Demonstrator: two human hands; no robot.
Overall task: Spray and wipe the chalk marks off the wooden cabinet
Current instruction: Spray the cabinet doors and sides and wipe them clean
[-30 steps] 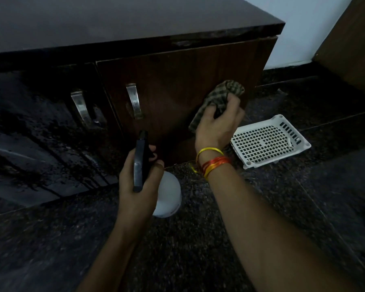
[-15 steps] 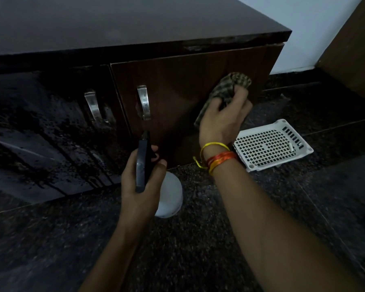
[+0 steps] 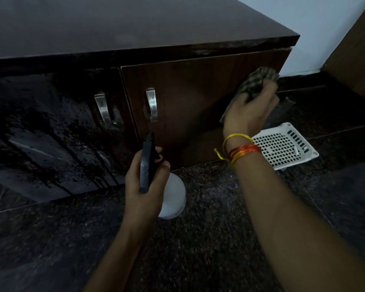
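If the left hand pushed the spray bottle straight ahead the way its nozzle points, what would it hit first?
Most likely the right cabinet door. The left hand holds the spray bottle with its nozzle aimed up and forward at the door's lower part, right of the metal handle. Nothing shows between them, though depth is hard to judge.

A white perforated plastic tray (image 3: 282, 147) lies flat on the dark speckled stone floor (image 3: 209, 239) — near the right end of the furniture. Behind it rises a pale wall (image 3: 316, 28), and a brown wooden panel (image 3: 358, 60) stands at far right.
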